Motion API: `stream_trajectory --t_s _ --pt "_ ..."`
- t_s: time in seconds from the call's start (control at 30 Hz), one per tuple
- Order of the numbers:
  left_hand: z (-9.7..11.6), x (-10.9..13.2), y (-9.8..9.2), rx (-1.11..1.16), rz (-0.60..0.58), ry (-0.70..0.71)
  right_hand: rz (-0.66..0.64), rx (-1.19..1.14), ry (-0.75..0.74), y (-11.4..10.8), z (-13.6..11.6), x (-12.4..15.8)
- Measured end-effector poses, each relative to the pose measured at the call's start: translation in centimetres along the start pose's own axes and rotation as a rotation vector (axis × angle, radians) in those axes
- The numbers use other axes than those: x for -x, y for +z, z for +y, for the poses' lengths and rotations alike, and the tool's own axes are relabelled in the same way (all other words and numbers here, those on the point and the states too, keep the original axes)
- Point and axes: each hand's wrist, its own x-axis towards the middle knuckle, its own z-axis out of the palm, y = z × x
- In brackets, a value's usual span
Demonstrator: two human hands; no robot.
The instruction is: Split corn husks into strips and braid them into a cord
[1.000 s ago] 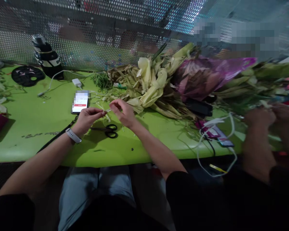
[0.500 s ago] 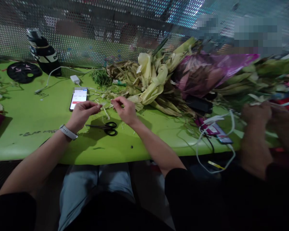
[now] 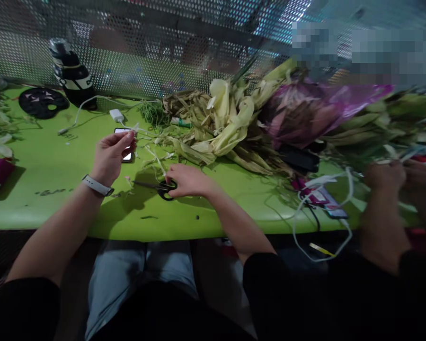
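Observation:
My left hand [image 3: 110, 156], with a white watch band at the wrist, is raised above the green table [image 3: 49, 189] and pinches a thin pale husk strip [image 3: 135, 128]. It partly covers a phone [image 3: 127, 152] lying on the table. My right hand [image 3: 184, 181] rests low on the table with its fingers closed over the black handles of the scissors [image 3: 159, 187], whose blades point left. Loose husk scraps [image 3: 156, 158] lie between the two hands.
A big pile of corn husks [image 3: 216, 128] and a purple plastic bag [image 3: 315, 109] fill the table's back right. Another person's hands [image 3: 394, 180] work at the right. White cables [image 3: 319, 208], a charger [image 3: 116, 115], a black bottle [image 3: 71, 73] and a perforated metal screen [image 3: 145, 52] stand around.
My hands have come apart: the right one dropped from the strip down onto the scissors, and the left one lifted the strip up and to the left, over the phone.

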Motion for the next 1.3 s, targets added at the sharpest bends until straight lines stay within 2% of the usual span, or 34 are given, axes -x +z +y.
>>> stream_trajectory --t_s 0.13,0.27,0.43,0.53,0.6,0.63,0.7,0.77,1.0,1.3 --pt "-0.3 0.1 0.1 0.023 -0.037 0.008 0.004 0.04 -0.031 0.0 -0.2 0.1" --pt "-0.5 0.3 0.1 0.025 -0.062 0.021 -0.062 0.019 0.027 0.3 -0.5 -0.3" --pt "-0.6 0.3 0.0 0.026 -0.079 0.039 -0.072 -0.037 0.05 0.0 0.4 -0.3" --pt "-0.7 0.2 -0.2 0.034 -0.067 0.07 -0.036 -0.274 0.098 -1.0 2.1 0.3" --pt "-0.8 0.2 -0.2 0.034 -0.061 0.085 0.067 -0.524 0.154 -1.6 3.3 0.7" --pt "-0.9 0.2 -0.2 0.029 -0.057 0.086 0.15 -0.658 0.157 -1.8 3.9 0.7" --pt "-1.0 0.3 -0.1 0.013 -0.049 0.079 0.234 -0.904 0.143 -1.9 4.5 0.7" --pt "-1.0 0.4 0.0 0.002 -0.039 0.075 0.273 -1.023 0.123 -1.7 4.6 0.4" --pt "-1.0 0.8 0.2 -0.013 -0.095 0.102 0.221 -0.963 0.043 -0.9 2.9 -0.4" --pt "-0.5 1.9 1.2 -0.122 -0.144 0.06 0.252 -0.823 0.017 -0.4 2.6 -0.6"
